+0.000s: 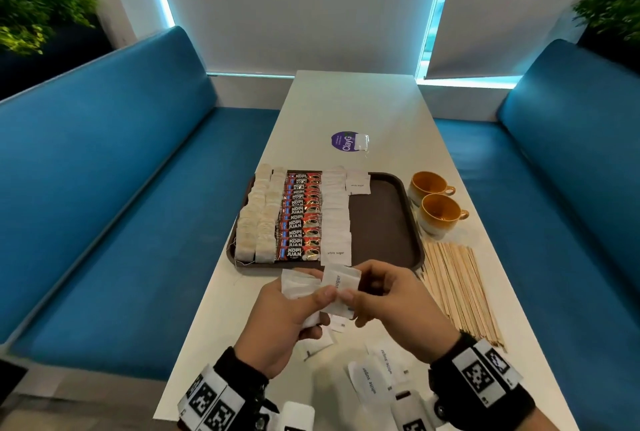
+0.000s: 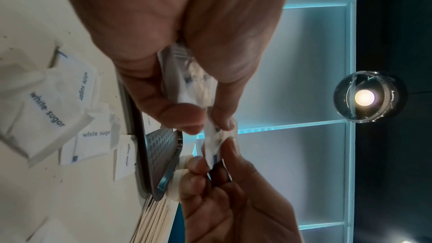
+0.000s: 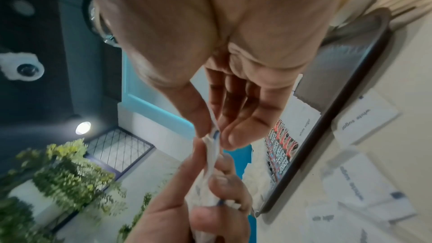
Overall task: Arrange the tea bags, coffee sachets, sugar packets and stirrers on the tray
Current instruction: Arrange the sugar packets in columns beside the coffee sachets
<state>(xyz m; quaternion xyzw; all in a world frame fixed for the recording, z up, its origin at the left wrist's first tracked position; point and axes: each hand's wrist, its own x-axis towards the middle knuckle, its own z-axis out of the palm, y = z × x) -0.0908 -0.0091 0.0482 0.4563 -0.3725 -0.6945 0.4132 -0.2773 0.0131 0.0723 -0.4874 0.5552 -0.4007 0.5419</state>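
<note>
The brown tray holds two columns of tea bags, a column of coffee sachets and white sugar packets. Just in front of it, above the table, my left hand grips a small stack of sugar packets. My right hand pinches one sugar packet at the stack's edge. The left wrist view shows this packet between both thumbs. Wooden stirrers lie on the table, right of the tray. Loose sugar packets lie near my wrists.
Two orange cups stand right of the tray, behind the stirrers. A purple sticker with a single tea bag lies farther back. Blue benches flank the narrow white table. The tray's right half is bare.
</note>
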